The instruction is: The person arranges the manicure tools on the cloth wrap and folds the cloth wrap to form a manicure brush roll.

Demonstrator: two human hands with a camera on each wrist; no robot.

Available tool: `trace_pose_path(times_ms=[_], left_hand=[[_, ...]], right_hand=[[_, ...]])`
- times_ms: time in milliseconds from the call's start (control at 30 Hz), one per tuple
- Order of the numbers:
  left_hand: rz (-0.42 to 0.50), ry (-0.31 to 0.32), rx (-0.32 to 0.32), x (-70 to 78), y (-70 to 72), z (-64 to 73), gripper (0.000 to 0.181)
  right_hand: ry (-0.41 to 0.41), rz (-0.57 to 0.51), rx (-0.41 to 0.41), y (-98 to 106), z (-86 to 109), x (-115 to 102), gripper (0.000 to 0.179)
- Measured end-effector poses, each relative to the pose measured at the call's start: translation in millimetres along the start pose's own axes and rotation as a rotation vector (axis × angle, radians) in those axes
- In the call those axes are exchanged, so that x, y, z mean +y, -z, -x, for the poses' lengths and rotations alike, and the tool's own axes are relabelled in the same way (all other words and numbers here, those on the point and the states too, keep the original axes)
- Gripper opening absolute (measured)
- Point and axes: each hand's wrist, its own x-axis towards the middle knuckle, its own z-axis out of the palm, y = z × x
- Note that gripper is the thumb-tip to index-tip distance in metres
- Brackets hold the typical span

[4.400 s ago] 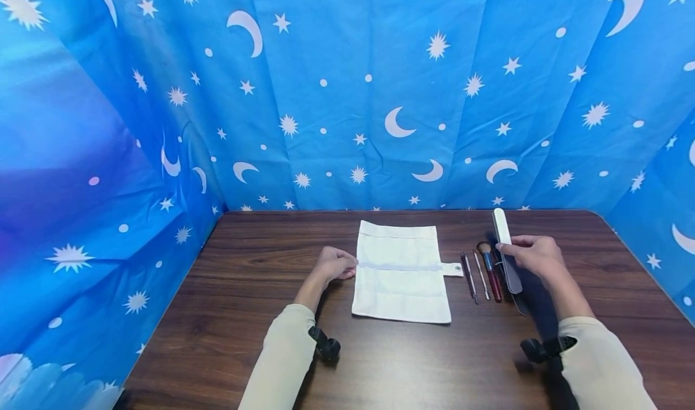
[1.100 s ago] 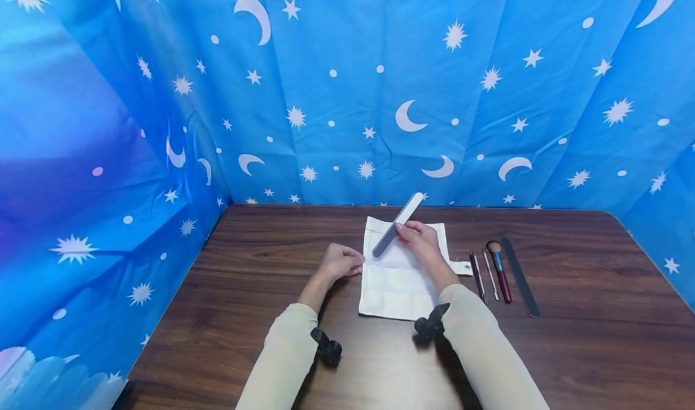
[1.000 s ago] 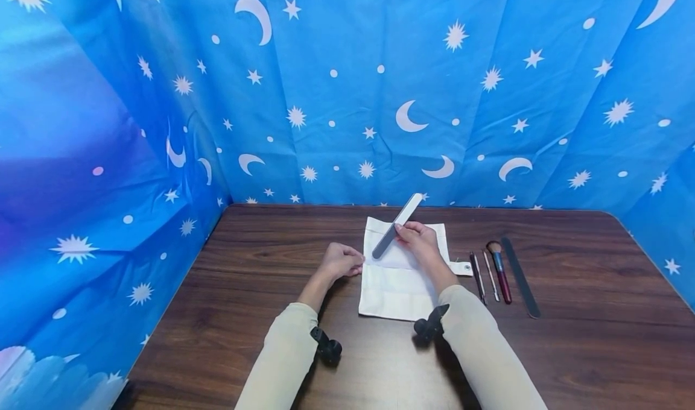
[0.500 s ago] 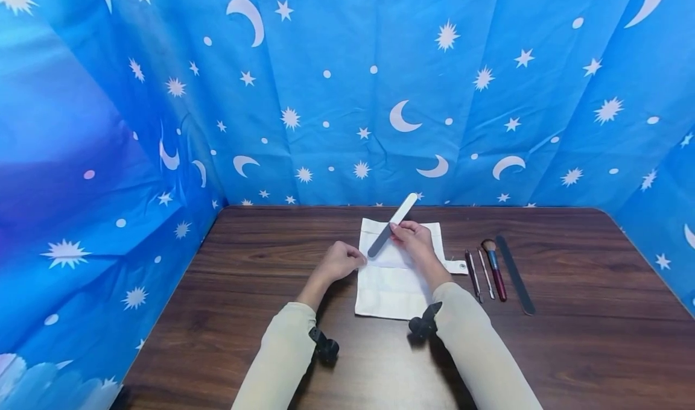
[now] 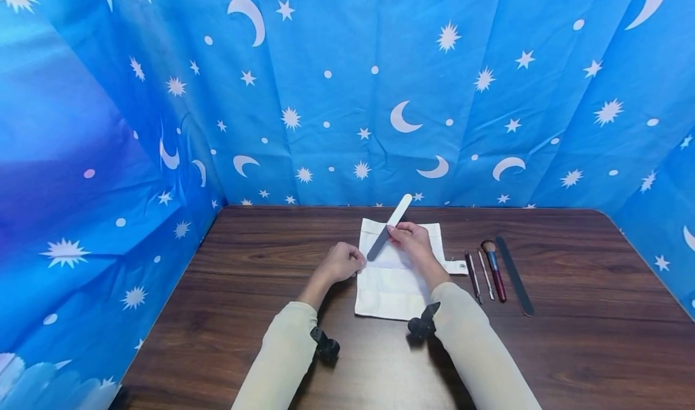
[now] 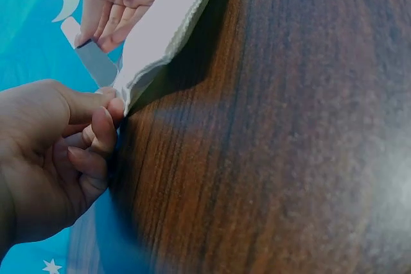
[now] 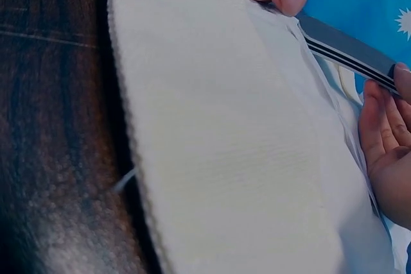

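Note:
A white cloth pouch [image 5: 391, 289] lies unfolded on the table, its snap tab [image 5: 456, 268] pointing right. My left hand [image 5: 343, 261] pinches the pouch's left edge near the middle seam; the left wrist view shows thumb and fingertip on the cloth [image 6: 164, 30]. Between the thumb and fingers of my right hand [image 5: 415, 241] is a nail buffer [image 5: 399, 211], half white and half grey, with a striped side visible in the right wrist view. It is tilted, its grey end [image 7: 340, 42] right at the pocket's edge, close to the left fingertips.
Right of the pouch lie two slim metal-tipped tools, one dark [image 5: 473, 276] and one pale [image 5: 485, 274], a makeup brush [image 5: 494, 270] and a dark nail file [image 5: 514, 275]. A blue star-and-moon cloth [image 5: 347, 96] hangs behind the wooden table [image 5: 260, 241].
My right hand has carried the nail buffer leftward from beside the brush to over the pouch. Over the last second its grey end has shifted slightly; my left hand stays at the pouch's edge.

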Motion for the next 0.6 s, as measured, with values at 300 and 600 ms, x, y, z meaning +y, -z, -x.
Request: trace_pose_path(times_ms=[300,600], left_hand=[[0.039,-0.006,0.002,-2.2,-1.6,1.4,0.012],[0.037,-0.009,-0.007,-2.3,-1.9,0.9,0.012]], right_hand=[[-0.014,0.036,-0.015,-0.3,-0.1,-1.3,0.016],[-0.026,0.065,-0.024,-0.2,-3.0,-0.1,0.023]])
